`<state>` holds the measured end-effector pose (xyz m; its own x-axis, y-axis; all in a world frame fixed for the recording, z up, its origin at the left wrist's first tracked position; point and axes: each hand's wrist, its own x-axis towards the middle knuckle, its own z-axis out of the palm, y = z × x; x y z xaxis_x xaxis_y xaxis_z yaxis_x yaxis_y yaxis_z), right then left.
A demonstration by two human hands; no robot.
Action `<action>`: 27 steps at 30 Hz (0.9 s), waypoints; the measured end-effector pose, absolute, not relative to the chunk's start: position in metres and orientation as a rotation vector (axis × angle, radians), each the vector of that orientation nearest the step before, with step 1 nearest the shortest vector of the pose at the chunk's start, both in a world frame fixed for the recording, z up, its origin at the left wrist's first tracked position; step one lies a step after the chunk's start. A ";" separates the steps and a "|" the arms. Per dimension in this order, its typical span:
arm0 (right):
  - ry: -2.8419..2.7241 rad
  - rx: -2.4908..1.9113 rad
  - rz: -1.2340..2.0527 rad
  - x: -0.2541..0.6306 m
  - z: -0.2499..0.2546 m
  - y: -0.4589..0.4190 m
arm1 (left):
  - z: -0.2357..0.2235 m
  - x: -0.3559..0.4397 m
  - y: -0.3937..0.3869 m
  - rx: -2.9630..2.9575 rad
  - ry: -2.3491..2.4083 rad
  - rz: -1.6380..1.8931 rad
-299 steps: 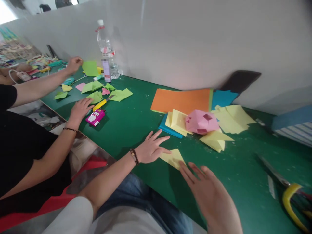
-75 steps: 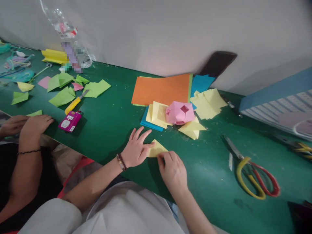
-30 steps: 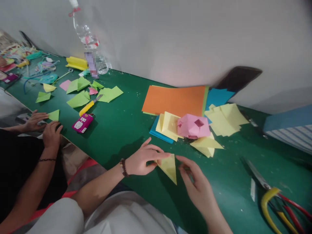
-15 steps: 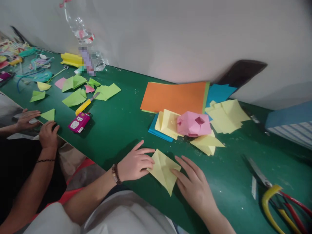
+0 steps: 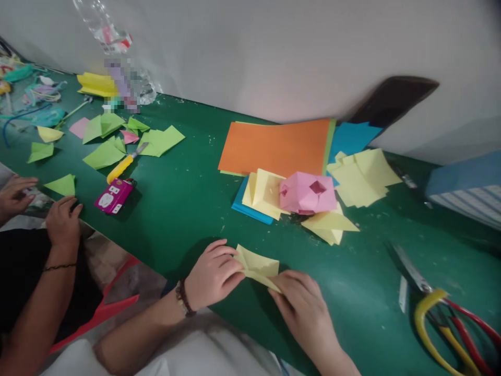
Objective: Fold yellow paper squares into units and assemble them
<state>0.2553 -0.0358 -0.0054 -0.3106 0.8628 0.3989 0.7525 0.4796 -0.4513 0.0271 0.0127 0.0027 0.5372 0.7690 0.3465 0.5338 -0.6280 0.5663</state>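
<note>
Green desk (image 5: pixel 183 203): flecked with pale specks, running along a grey panel (image 5: pixel 250 57) at the back; a dark flat shape (image 5: pixel 395 99) shows against that panel.
Yellow sheet (image 5: pixel 258 263): bent along a crease, over the near part of the desk, between the person's two hands.
Left hand (image 5: pixel 215 274): fingers pinching the sheet's left end.
Right hand (image 5: pixel 303 305): thumb and fingers pinching its right corner.
Just beyond the sheet: a hollow pink paper shape (image 5: pixel 309 194) amid folded yellow papers (image 5: pixel 264 193), with a flat orange sheet (image 5: pixel 274 146) behind.
Right side: scissors (image 5: pixel 420 282) with yellow and red handles, near the right hand; a blue-topped striped box (image 5: pixel 469 188) farther back.
Left side: a magenta box (image 5: pixel 114 197), a yellow-handled knife (image 5: pixel 121 168), scattered green papers (image 5: pixel 104 153), a clear bottle (image 5: pixel 113 39).
Co-worker: one hand (image 5: pixel 64 222) at the desk's edge, just beside a green triangle (image 5: pixel 62 184).
</note>
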 end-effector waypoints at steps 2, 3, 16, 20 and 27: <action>-1.984 -1.513 0.396 0.251 -0.007 -0.035 | 0.001 0.031 0.014 2.362 1.136 0.806; -1.912 -1.593 0.462 0.248 -0.007 -0.034 | 0.001 0.033 0.015 2.358 1.172 0.788; -1.768 -1.953 0.226 0.230 -0.005 -0.027 | -0.003 0.037 0.018 2.347 1.360 0.729; -1.802 -1.934 0.116 0.226 -0.007 -0.025 | 0.001 0.036 0.017 2.329 1.350 0.762; -1.824 -1.935 0.042 0.224 -0.011 -0.025 | 0.001 0.039 0.011 2.250 1.360 0.777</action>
<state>0.2242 -0.0252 -0.0113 0.1126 0.9483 0.2968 0.9338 0.0012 -0.3579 0.0387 0.0109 0.0014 0.3730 0.8925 0.2536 0.6719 -0.4483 0.5895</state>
